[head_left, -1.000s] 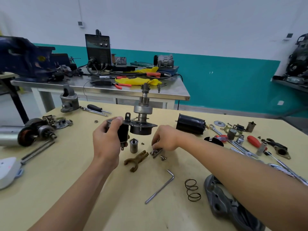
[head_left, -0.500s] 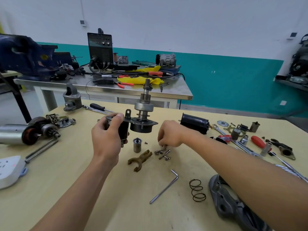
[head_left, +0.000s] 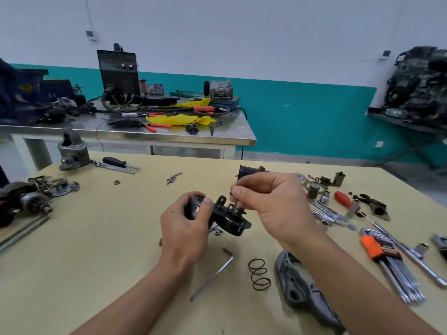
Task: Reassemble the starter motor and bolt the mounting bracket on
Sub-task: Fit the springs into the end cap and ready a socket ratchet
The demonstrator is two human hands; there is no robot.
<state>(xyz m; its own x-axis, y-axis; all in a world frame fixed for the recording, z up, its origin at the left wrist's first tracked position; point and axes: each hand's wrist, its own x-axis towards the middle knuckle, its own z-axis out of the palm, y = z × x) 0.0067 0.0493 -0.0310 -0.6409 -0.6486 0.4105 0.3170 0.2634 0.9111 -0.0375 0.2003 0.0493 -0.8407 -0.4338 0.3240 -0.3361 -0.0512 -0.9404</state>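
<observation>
Housing (head_left: 231,222): black, in left hand (head_left: 185,235).
Part (head_left: 231,192): dark, at right hand (head_left: 273,204) fingertips.
Spring (head_left: 259,274): black, below right hand.
Hex key (head_left: 212,278): silver, below left hand.
Holder (head_left: 371,246): orange, right of right hand.
Table (head_left: 96,238): plain pale yellow.

Black starter motor part (head_left: 229,221), tilted rightward, held mid-frame; grey cast bracket (head_left: 296,287) lies flat, lower right.

A wide stretch of bare worktop (head_left: 96,250) is lying open at the near left, while the left hand (head_left: 186,228) and right hand (head_left: 273,201) gripping the starter assembly (head_left: 229,222) are blocking the middle, and a hex key (head_left: 212,274), a coil spring (head_left: 259,274), a grey cast housing (head_left: 300,288) and a hex key set (head_left: 389,259) are crowding the right.
</observation>
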